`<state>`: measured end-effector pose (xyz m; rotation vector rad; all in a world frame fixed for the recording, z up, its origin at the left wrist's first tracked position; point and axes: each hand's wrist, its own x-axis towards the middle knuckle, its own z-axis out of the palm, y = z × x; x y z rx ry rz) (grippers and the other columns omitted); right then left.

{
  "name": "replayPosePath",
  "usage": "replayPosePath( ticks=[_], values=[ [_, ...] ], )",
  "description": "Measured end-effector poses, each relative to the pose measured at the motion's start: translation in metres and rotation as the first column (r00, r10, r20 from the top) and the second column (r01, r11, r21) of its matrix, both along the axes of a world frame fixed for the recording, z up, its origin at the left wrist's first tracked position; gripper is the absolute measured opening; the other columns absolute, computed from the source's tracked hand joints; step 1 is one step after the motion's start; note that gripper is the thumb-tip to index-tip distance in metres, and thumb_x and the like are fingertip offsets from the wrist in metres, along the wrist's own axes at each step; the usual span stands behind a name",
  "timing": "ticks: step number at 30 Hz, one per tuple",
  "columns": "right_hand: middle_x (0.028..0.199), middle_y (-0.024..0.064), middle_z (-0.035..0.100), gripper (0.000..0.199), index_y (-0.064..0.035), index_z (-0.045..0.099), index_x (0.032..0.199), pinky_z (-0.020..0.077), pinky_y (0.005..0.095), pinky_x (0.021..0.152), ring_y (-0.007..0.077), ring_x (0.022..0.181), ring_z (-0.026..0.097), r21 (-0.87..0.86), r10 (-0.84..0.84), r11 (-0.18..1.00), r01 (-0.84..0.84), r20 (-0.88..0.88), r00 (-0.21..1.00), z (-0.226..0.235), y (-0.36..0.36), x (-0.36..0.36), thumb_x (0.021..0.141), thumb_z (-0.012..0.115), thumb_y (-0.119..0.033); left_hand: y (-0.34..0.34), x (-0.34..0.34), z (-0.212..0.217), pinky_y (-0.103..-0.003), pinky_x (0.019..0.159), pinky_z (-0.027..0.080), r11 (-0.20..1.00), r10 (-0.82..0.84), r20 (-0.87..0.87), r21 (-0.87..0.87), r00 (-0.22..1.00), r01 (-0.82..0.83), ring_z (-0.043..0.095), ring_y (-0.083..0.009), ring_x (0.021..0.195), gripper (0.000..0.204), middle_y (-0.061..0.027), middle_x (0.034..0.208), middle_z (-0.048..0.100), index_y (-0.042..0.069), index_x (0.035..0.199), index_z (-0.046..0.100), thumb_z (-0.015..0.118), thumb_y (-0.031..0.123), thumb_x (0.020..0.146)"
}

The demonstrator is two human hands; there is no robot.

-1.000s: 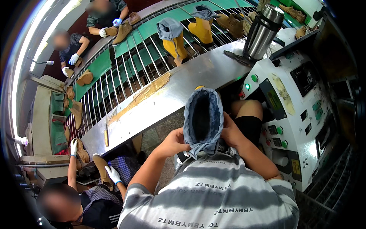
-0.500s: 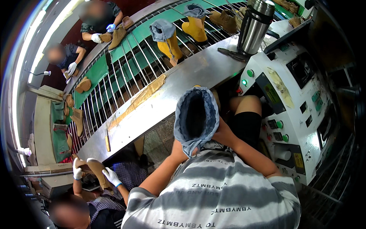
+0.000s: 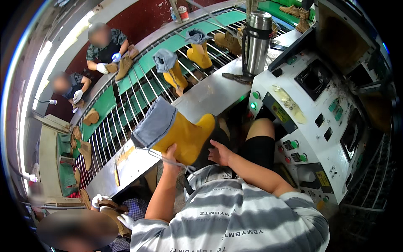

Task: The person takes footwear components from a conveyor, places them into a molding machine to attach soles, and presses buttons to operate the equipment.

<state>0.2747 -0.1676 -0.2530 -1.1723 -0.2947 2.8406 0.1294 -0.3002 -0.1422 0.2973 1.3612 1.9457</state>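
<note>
A yellow rubber boot (image 3: 182,136) with a dark sole lies tilted on its side in front of my chest. Its grey fabric cuff (image 3: 155,119) points to the left, and a thin grey drawstring hangs from it. My left hand (image 3: 171,156) grips the boot from below, where the shaft meets the heel; part of its fingers is hidden behind the boot. At the dark sole, my right hand (image 3: 220,153) has its thumb and fingers apart, close against the sole without wrapping round it. Whether the fingertips press on it I cannot tell.
A metal ledge (image 3: 210,90) fronts a roller conveyor bearing two more yellow boots (image 3: 174,77) and brown shoes. On the ledge stand a steel flask (image 3: 257,44) and dark pliers (image 3: 236,78). To the right is a white control machine (image 3: 302,113). Gloved co-workers handle shoes at left.
The boot has turned from opening-up to lying sideways, its cuff swinging left and its sole toward my right hand. My right hand has come off its upper side and opened beside the sole.
</note>
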Motion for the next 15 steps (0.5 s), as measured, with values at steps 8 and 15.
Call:
replayPosePath(
  ticks=[8, 15],
  values=[
    [0.129, 0.0064, 0.055, 0.055, -0.0056, 0.043, 0.136, 0.0436, 0.0380, 0.101, 0.0212, 0.123, 0.051, 0.229, -0.256, 0.780, 0.582, -0.732, 0.632, 0.099, 0.051, 0.067, 0.088, 0.062, -0.024, 0.073, 0.054, 0.047, -0.048, 0.103, 0.042, 0.898, -0.336, 0.107, 0.337, 0.936, 0.284, 0.051, -0.0325, 0.123, 0.061, -0.0115, 0.132, 0.053, 0.005, 0.135, 0.045, 0.065, 0.026, 0.080],
    [0.118, 0.0124, 0.063, 0.053, -0.0002, 0.054, 0.125, 0.0504, 0.0370, 0.090, 0.0248, 0.104, 0.063, 0.293, -0.704, 0.330, 0.897, -0.557, 0.441, 0.160, 0.113, 0.241, 0.080, 0.067, -0.026, 0.205, 0.196, 0.049, -0.048, 0.108, 0.036, 0.568, -0.734, -0.112, 0.439, 0.669, 0.696, 0.046, -0.0308, 0.128, 0.062, -0.0081, 0.136, 0.050, 0.009, 0.137, 0.043, 0.068, 0.025, 0.082]
  ],
)
